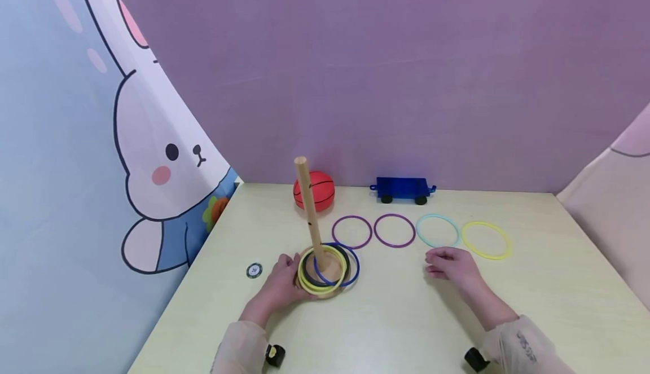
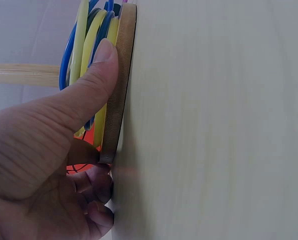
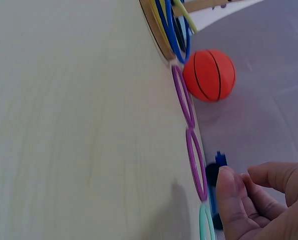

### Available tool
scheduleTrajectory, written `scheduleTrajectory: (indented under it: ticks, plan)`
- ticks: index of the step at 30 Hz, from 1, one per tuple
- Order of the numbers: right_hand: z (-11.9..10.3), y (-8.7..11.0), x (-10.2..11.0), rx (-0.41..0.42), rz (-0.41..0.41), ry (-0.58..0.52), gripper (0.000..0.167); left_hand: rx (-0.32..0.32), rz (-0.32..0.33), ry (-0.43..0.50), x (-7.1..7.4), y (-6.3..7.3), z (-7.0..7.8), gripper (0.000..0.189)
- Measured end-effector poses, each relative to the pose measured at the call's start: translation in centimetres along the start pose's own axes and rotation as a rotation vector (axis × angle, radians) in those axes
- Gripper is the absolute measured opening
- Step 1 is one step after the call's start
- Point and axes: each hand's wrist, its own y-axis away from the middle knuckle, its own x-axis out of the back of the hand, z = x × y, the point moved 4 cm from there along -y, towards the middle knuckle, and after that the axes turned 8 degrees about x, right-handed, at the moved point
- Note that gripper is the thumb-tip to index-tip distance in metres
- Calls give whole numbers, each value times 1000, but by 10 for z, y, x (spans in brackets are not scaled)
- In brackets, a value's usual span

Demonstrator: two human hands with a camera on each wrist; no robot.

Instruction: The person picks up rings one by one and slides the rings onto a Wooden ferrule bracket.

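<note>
Fingers and thumb of the left hand (image 1: 280,284) grip the edge of the wooden base (image 2: 120,90), its post (image 1: 309,210) upright, on the table (image 1: 396,317). The right hand (image 1: 454,267), loosely curled with thumb and fingertips apart, holds nothing beside the light blue ring (image 1: 438,215). A sharp tug could tip the post — and the dark blue ring (image 1: 358,267), overhanging the base, might shift; dropping the right fingers carelessly could knock the light one askew.

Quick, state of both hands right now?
Left hand: gripping the round wooden base at its edge.
Right hand: open, fingers loosely bent, holding nothing.
</note>
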Motion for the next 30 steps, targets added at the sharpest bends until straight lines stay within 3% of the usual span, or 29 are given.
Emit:
scheduleTrajectory:
  ticks: [8,17,24,30]
  plan:
    - [6,-3,51,24,74,37,38,1,8,-1,0,1,-2,116]
    - [15,-7,104,-12,166,94,38,6,8,-1,0,0,-2,116]
    - [21,-15,136,-62,246,293,41,4,-5,4,-2,-2,-2,117]
    - [26,-21,153,-149,242,480,44,17,-16,16,-2,-1,-2,116]
